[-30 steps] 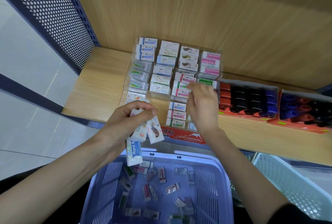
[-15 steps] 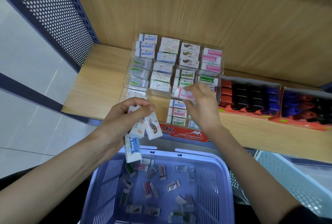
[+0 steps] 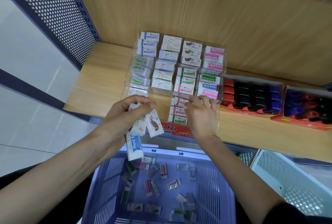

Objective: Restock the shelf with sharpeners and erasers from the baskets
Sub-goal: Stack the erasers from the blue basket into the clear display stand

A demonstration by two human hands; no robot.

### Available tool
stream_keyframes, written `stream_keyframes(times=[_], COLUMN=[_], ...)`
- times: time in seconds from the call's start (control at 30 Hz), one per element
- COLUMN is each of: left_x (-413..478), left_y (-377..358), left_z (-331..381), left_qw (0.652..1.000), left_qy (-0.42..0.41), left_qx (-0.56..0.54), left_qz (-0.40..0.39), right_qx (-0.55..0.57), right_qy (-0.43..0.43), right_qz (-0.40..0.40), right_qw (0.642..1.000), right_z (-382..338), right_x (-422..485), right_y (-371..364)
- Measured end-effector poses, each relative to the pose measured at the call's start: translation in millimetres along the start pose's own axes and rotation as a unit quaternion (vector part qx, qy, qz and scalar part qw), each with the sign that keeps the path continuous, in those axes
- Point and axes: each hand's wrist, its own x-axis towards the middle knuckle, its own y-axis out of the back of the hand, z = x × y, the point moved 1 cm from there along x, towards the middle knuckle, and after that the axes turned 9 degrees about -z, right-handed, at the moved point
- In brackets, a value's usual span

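Observation:
A clear tiered display [image 3: 222, 72] on the wooden shelf [image 3: 100, 79] holds rows of boxed erasers [image 3: 167, 65]. My left hand [image 3: 122, 117] grips a bunch of erasers [image 3: 135, 145] just in front of the display's left side, above the purple basket [image 3: 215, 187]. Among them are a blue "Hard Eraser" one and one with a fish picture. My right hand [image 3: 201, 115] is at the display's front right compartment, fingers loosely bent and touching its clear edge; I see nothing held in it. Several loose erasers [image 3: 163, 171] lie on the basket floor.
Two orange boxes of red, black and blue sharpeners [image 3: 251, 96] stand on the shelf to the right of the display. A white basket [image 3: 287, 178] sits at the lower right. A blue perforated side panel [image 3: 53, 13] closes the shelf's left end.
My right hand has drawn back from the display's middle tier to its front row, and a pink "Hard Eraser" box now shows where it was. The left hand has stayed put with its erasers.

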Motion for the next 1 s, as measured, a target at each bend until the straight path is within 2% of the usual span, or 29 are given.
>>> stream_keyframes(times=[0.1,0.23,0.33,0.4,0.43,0.47,0.5,0.53,0.57,0.6,0.63,0.67,0.73,0.87,1.0], left_x=[-0.4,-1.3,-2.3,-2.6,-2.7,-2.7,-2.7,-2.7,-3.2,-4.0,-5.6,-7.4,-12.2,-22.6,-28.4], left_y=[1.0,1.2,-1.6,-4.3,-5.2,-6.0,-6.8,-8.0,-9.2,-10.8,-11.9,-12.4,-8.2,24.4,53.2], left_z=[-0.5,-0.5,0.1,0.6,0.6,0.1,-0.6,-1.4,-2.4,-2.8,-3.3,-3.9,-7.5,-19.8,-22.7], left_qw=[1.000,1.000,1.000,1.000,1.000,0.999,0.999,0.999,0.999,0.999,0.999,0.998,0.999,0.999,0.993], left_qy=[-0.003,-0.007,-0.014,-0.020,-0.023,-0.025,-0.027,-0.028,-0.031,-0.033,-0.037,-0.041,-0.042,-0.007,0.003], left_qx=[-0.001,-0.006,-0.015,-0.017,-0.017,-0.017,-0.019,-0.022,-0.026,-0.028,-0.027,-0.022,-0.011,-0.012,-0.048], left_qz=[-0.003,-0.004,-0.008,-0.011,-0.012,-0.012,-0.012,-0.013,-0.016,-0.021,-0.026,-0.031,-0.024,0.050,0.105], right_qx=[-0.024,-0.010,-0.010,0.078,0.199,0.357,0.514,0.622,0.682,0.722,0.745,0.756,0.757,0.744,0.646], right_qy=[0.008,0.004,0.016,0.011,-0.009,-0.044,-0.076,-0.103,-0.123,-0.136,-0.148,-0.161,-0.185,-0.208,-0.217], right_qz=[0.020,-0.037,-0.024,0.015,0.002,-0.051,-0.123,-0.185,-0.224,-0.240,-0.237,-0.223,-0.188,-0.144,-0.134], right_qw=[0.999,0.999,1.000,0.997,0.980,0.932,0.846,0.754,0.685,0.635,0.606,0.594,0.597,0.618,0.719], right_z=[-1.9,-10.1,-6.5,-7.6,-11.0,-16.8,-24.7,-33.6,-41.7,-48.7,-54.5,-58.2,-62.1,-65.7,-72.3], right_x=[-9.3,-15.5,-15.1,-17.5,-20.4,-24.6,-30.1,-36.6,-43.9,-50.5,-55.8,-58.3,-59.7,-49.9,-19.7], right_y=[2.8,-1.8,2.0,20.7,38.6,60.2,80.2,98.5,111.0,116.9,119.5,119.7,113.8,95.8,60.5])
